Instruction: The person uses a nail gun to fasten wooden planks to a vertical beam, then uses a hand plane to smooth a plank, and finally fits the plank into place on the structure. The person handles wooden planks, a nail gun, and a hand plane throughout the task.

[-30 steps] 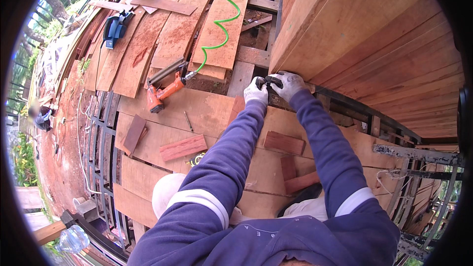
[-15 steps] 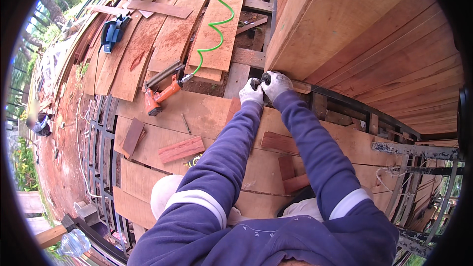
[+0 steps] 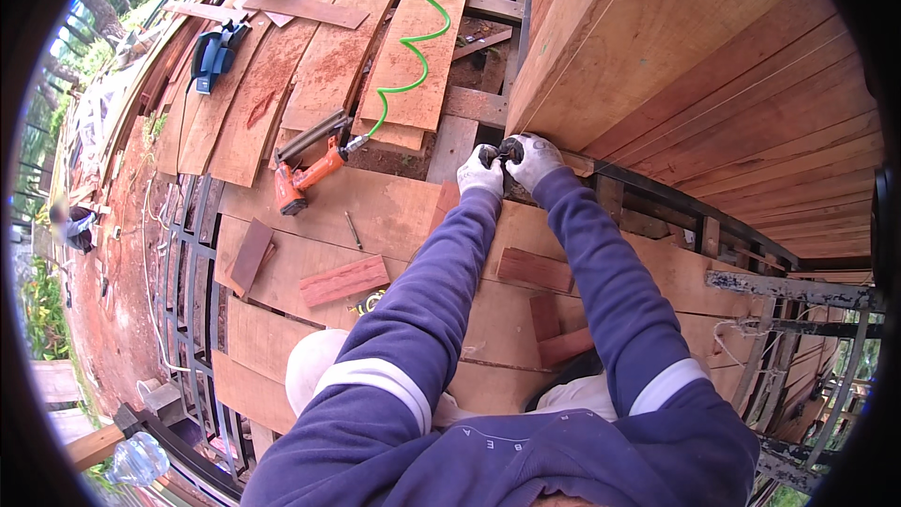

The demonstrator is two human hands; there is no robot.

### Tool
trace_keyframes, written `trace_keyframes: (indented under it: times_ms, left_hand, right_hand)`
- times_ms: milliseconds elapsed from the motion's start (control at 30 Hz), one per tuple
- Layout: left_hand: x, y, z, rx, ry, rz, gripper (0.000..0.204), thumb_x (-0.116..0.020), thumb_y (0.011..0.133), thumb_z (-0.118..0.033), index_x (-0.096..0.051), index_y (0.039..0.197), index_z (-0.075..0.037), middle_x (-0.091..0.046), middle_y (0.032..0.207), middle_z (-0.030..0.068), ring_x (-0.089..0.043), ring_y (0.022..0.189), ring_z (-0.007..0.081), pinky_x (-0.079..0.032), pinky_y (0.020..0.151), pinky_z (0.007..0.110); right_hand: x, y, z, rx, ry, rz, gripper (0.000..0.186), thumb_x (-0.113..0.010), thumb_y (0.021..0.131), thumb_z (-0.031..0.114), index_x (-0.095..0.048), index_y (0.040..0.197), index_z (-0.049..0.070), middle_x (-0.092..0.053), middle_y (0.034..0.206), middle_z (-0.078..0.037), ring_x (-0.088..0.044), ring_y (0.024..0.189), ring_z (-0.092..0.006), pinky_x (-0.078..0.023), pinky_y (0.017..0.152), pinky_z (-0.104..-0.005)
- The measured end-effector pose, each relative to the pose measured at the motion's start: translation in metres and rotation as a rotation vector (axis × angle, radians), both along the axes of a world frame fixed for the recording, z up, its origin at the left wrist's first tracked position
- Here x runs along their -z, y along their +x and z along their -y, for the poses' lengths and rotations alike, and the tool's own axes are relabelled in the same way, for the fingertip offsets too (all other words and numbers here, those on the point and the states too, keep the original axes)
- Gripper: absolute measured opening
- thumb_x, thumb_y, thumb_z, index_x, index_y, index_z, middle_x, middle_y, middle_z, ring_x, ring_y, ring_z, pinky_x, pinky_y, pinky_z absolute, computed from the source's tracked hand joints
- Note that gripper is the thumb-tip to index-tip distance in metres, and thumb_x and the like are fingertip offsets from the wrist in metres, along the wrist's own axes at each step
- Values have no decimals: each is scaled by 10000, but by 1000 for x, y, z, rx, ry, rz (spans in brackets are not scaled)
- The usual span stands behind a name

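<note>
Both hands wear pale work gloves with dark fingertips and meet beside the lower corner of the timber wall panel [image 3: 601,66]. My left hand [image 3: 480,174] has its fingers curled in a pinch. Close at its right, my right hand [image 3: 535,163] is closed too, thumb and fingers toward the left one. Whatever lies between the fingertips is small and dark, and I cannot make it out. An orange nail gun [image 3: 314,174] lies on the boards to the left, joined to a coiled green air hose [image 3: 424,61].
Short reddish wood offcuts [image 3: 344,281] lie around my forearms on the plank deck [image 3: 394,216]. A blue power tool [image 3: 218,56] rests on loose boards at far left. Gaps show joists beneath the boards by the wall. A metal frame [image 3: 798,289] stands at right; another person [image 3: 77,225] is far left.
My hands have drawn slightly apart at the fingertips, and the right has turned a little. The nail gun and offcuts lie as before.
</note>
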State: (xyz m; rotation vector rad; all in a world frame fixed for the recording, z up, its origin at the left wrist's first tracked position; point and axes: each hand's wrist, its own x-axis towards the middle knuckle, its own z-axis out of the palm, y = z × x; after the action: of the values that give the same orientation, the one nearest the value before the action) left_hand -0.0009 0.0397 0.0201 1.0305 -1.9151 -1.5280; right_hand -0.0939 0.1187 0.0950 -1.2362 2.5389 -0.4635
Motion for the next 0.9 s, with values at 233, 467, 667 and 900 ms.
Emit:
trace_keyframes:
  times_ms: [233,467,667,900]
  left_hand:
    - [-9,-1,-3,26,17,31,101,-636,844,-44,-652,943,-35,-708,876,102,-675,815,187,-512,788,303]
    - [0,-1,-1,15,35,-25,99,-648,847,-78,-655,942,-49,-708,862,130,-686,800,226,-519,762,326]
    - [3,-2,-1,14,59,-28,95,-646,849,-65,-654,942,-46,-707,851,129,-682,784,212,-518,754,318]
    - [-6,0,0,17,24,12,90,-644,848,-59,-662,936,-48,-713,859,116,-681,779,214,-519,755,313]
  right_hand:
    - [11,-5,-4,23,-44,-41,283,-612,848,253,-667,1084,108,-660,1117,-118,-622,1046,-296,-488,918,-401]
    - [14,21,2,157,-57,-225,226,-591,854,265,-672,1022,137,-649,1074,-101,-611,1018,-303,-471,898,-438]
    - [24,27,3,207,-81,-314,231,-610,848,288,-661,1022,145,-639,1075,-92,-608,1015,-294,-461,893,-447]
    - [20,30,7,283,28,-323,287,-611,860,310,-634,1069,114,-625,1112,-112,-614,1015,-289,-467,877,-451]
